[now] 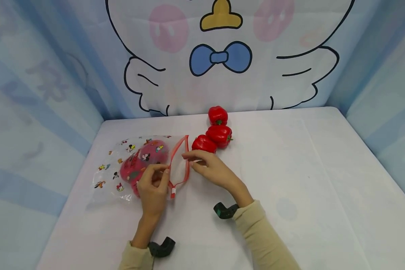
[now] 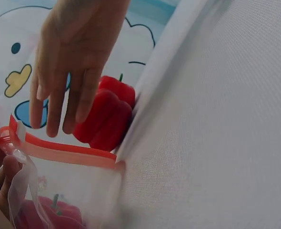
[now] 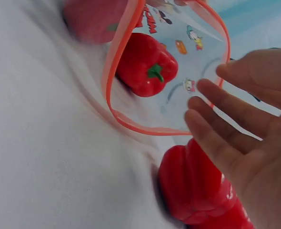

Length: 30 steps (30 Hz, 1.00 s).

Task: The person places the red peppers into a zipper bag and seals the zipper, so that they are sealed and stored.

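Fingers of our left hand [image 1: 153, 190] pinch the bag [image 1: 102, 191] by its red rim [image 3: 145, 129], thumb against forefinger. Those of our right hand [image 1: 216, 170] reach out a little apart, gripping nothing, tips by the rim's right side; whether they touch it we cannot tell. The rim gapes toward the right edge of the desk [image 1: 307, 195]. Within lie bagged peppers [image 3: 145, 67], red, too overlapped for us to count. The bag itself lies flat along the desk's left edge, toward the far left corner. Just beyond our right hand, three loose peppers [image 1: 219, 135] run from beside the rim to the middle of the far edge.

We judge the step in hand to be spreading the rim for loading. Next, we think, our right hand should take the nearest loose pepper and ease it inside, while our left steadies the rim.
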Motion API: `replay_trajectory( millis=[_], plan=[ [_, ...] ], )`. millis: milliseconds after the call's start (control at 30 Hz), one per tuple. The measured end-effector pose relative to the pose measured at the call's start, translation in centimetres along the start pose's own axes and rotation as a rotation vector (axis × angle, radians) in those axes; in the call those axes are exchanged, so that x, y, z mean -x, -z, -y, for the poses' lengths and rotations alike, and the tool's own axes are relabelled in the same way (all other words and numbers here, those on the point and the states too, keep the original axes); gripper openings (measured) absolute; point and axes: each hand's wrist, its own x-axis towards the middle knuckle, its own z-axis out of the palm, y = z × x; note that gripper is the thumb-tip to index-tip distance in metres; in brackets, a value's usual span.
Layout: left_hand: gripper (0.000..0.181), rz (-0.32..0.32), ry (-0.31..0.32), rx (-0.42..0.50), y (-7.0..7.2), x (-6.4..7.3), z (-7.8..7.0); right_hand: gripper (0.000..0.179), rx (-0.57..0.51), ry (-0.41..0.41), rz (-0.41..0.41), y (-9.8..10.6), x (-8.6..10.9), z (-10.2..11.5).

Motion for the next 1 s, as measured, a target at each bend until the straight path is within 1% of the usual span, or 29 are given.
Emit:
replay_trajectory(
  millis=[133, 233, 367, 633, 733, 800, 900, 1000],
  plan=[
    [0.008, 0.004, 0.010, 0.019, 0.0, 0.0, 0.0, 0.035, -0.008, 0.007, -0.142, 0.3, 0.0, 0.1],
    [0.008, -0.006, 0.021, 0.033, 0.1, 0.0, 0.1, 0.036, -0.009, 0.023, -0.237, 0.3, -0.1, 0.3],
    [0.008, -0.015, 0.018, 0.026, 0.1, 0.0, 0.3, 0.039, -0.012, 0.029, -0.363, 0.1, -0.2, 0.2],
    [0.009, -0.028, 0.007, 0.030, 0.0, -0.1, 0.4, 0.038, -0.060, 0.042, -0.583, -0.2, -0.6, -0.6],
    [0.009, -0.022, 0.002, 0.031, 0.0, -0.1, 0.4, 0.039, -0.041, 0.021, -0.635, -0.2, -0.6, -0.9],
    [0.008, -0.015, 0.000, 0.031, 0.0, -0.1, 0.3, 0.040, 0.004, 0.005, -0.651, -0.3, -0.6, -1.1],
    [0.008, -0.012, 0.011, 0.031, 0.0, -0.1, 0.1, 0.043, 0.125, -0.015, -0.643, -0.3, -0.7, -1.3],
    [0.009, -0.014, 0.019, 0.026, 0.1, -0.1, 0.0, 0.048, 0.237, -0.038, -0.619, -0.3, -0.7, -1.4]
  ],
)
